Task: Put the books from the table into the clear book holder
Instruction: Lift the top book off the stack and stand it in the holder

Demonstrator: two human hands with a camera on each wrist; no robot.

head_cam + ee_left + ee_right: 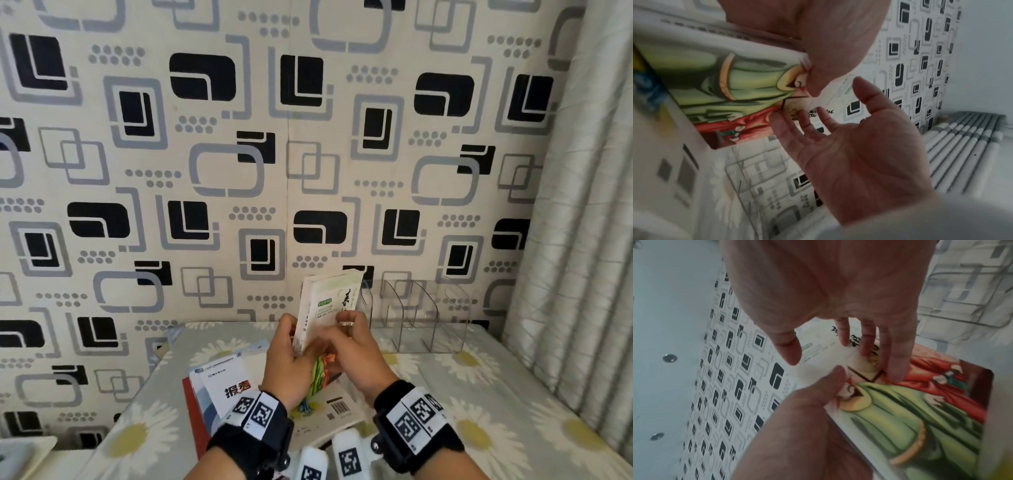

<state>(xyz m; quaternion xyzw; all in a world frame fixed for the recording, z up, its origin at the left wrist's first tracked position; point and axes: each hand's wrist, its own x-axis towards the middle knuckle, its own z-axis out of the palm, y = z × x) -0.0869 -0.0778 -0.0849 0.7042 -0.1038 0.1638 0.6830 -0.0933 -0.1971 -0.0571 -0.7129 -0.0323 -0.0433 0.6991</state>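
Observation:
A paperback book (325, 298) with a green and red drawn cover (725, 81) stands upright in the air, just left of the clear book holder (421, 308) at the table's back right. My left hand (291, 329) grips its lower left side, thumb (813, 84) on the cover, the other fingers hidden behind. My right hand (346, 329) has straight fingers (865, 345) lying on the cover (910, 410), its thumb held apart. The holder's slots look empty.
More books lie flat under my wrists: a white one with black characters (226, 387) on a red one (188, 397), and one showing a barcode (339, 407). The table carries a daisy-print cloth (479, 394). A patterned wall stands behind and a pleated curtain (582, 240) hangs at right.

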